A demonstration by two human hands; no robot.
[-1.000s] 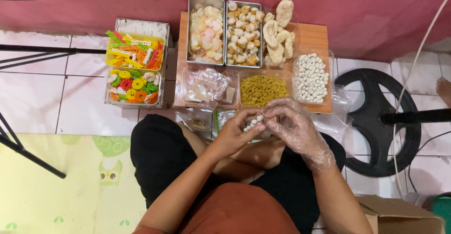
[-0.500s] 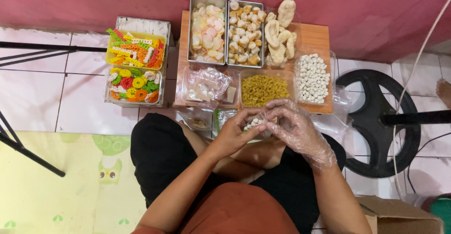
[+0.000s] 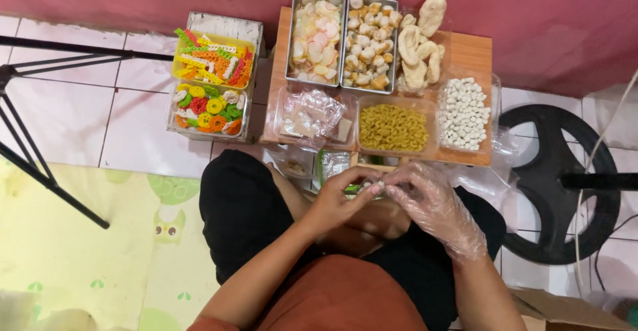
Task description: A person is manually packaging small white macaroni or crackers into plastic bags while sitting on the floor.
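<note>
The bare left hand (image 3: 340, 198) and the right hand (image 3: 428, 201), which wears a thin, crinkly clear plastic glove, meet fingertip to fingertip over the person's lap, pinching a small packet (image 3: 367, 186) between them; what the packet holds is too hidden to tell. It sits just below the near edge of the low wooden table (image 3: 468, 55). On that table, a steel tray (image 3: 315, 35) holds flat pale pink and white chips, and a second steel tray (image 3: 370, 42) beside it holds puffy beige cubes. Large bumpy crackers (image 3: 419, 48) lie in a clear bag to their right. In the near row, a clear tub (image 3: 393, 127) holds yellow curled pasta shapes, another clear tub (image 3: 464, 113) holds small white pellets, and a third tub (image 3: 311, 115) holds crumpled clear wrappers. On the tiled floor to the left, a yellow tray (image 3: 212, 62) carries bright striped sticks, and a clear box (image 3: 207, 110) has ring-shaped crackers in many colours.
</note>
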